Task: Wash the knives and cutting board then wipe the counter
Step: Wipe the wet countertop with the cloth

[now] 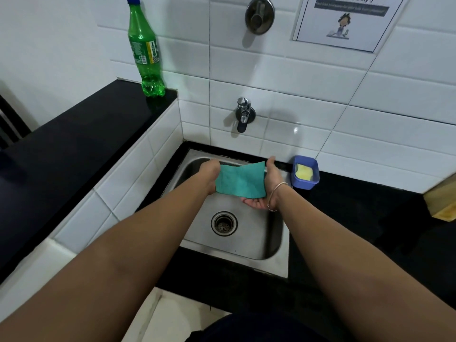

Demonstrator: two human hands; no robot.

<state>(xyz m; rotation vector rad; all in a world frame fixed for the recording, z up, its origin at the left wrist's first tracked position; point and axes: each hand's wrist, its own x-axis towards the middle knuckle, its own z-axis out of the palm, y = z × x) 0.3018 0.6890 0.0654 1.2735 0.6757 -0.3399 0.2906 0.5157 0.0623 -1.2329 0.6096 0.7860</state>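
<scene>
Head camera is giving me the whole sink corner. Far off to the left of my fingers, a green plastic bottle [145,50] with a blue cap is standing upright at the back end of the raised black ledge [81,134]. Coming inward, my left hand [209,175] is reaching out over the steel sink [246,243] and gripping the left edge of a teal cleaning cloth [239,180]; the fingers themselves are curling away behind the cloth, so I am only seeing the back of the hand. The cloth is hanging stretched and flat between both hands, above the rear half of the basin, with the round drain strainer [224,223] lying below and nearer to me than the fingers. Beyond the fingertips, a short chrome tap [244,114] is sticking out of the white tiled wall, and higher up a round wall valve [259,14] is showing. My right hand [267,186], wearing a thin bangle [276,196] at the wrist, is holding the cloth's right edge, thumb up at the top corner and fingers curling under the bottom corner, palm facing left. Just right of that hand, a blue tub [306,172] holding a yellow sponge is sitting on the black counter [357,206] against the wall. Farther right, a wooden block edge [441,201] is poking in, and a printed notice [345,21] is hanging on the tiles above.
</scene>
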